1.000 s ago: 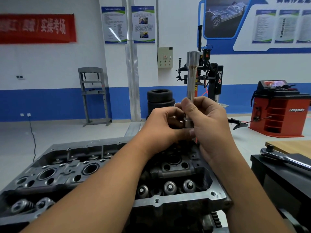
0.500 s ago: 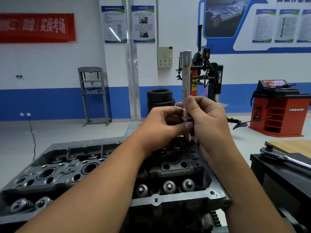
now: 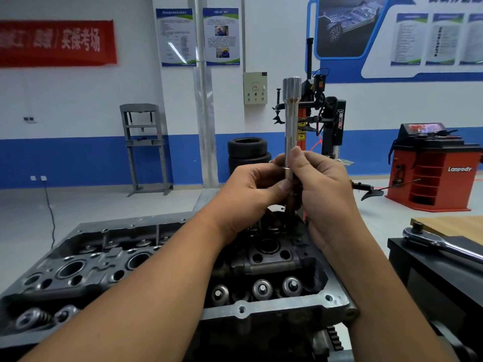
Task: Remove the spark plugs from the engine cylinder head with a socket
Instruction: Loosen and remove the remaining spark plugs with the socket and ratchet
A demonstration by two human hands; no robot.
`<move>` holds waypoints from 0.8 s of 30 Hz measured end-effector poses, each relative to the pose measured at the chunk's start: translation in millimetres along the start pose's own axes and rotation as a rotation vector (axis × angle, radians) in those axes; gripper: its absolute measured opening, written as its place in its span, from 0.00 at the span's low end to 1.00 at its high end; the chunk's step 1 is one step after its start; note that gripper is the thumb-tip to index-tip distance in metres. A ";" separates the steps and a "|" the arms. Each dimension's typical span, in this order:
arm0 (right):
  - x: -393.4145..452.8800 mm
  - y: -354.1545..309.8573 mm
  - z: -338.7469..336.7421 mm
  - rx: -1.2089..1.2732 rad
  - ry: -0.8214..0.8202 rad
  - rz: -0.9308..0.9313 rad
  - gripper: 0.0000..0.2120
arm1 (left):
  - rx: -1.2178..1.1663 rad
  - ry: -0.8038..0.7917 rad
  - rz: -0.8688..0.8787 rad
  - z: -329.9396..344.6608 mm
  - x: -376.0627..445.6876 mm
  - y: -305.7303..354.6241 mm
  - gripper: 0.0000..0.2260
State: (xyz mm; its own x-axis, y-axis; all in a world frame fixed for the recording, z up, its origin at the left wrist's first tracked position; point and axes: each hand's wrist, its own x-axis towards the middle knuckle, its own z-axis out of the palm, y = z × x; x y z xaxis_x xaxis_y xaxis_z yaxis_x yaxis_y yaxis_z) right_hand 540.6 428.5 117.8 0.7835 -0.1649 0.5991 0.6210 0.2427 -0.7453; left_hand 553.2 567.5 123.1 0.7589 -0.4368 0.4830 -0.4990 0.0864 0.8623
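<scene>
Both hands, left hand (image 3: pixel 251 189) and right hand (image 3: pixel 321 189), pinch the upright socket (image 3: pixel 291 121) mid-frame; best kept vertical over the cylinder head (image 3: pixel 261 307).

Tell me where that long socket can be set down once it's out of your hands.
Free: the wooden tabletop behind the ratchet, and the black bench surface in front of it. Crowded: the cylinder head, all valve springs and bores, with both hands over it.

Both hands met above the cylinder head (image 3: pixel 264 310); left hand (image 3: pixel 251 194) and right hand (image 3: pixel 325 194) pinched the upright socket (image 3: pixel 291 121); a ratchet (image 3: pixel 433 242) lay on the desk (image 3: pixel 428 267) beside.
</scene>
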 end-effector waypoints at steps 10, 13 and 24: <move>-0.3 -0.2 1.0 -0.021 0.000 -0.001 0.13 | -0.005 -0.028 -0.005 1.2 1.8 -1.7 0.09; -0.3 0.3 1.1 -0.001 0.015 0.004 0.11 | 0.068 0.031 0.017 0.2 2.8 -1.4 0.08; 0.4 0.3 2.6 -0.024 0.007 0.008 0.13 | 0.035 0.009 -0.008 1.3 3.2 -0.8 0.08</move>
State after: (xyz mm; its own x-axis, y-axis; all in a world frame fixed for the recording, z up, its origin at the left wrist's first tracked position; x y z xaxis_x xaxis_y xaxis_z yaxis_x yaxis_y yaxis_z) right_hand 541.1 431.0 118.6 0.7886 -0.1698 0.5910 0.6149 0.2211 -0.7570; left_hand 555.5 564.8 123.8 0.7664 -0.4297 0.4774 -0.5071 0.0514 0.8604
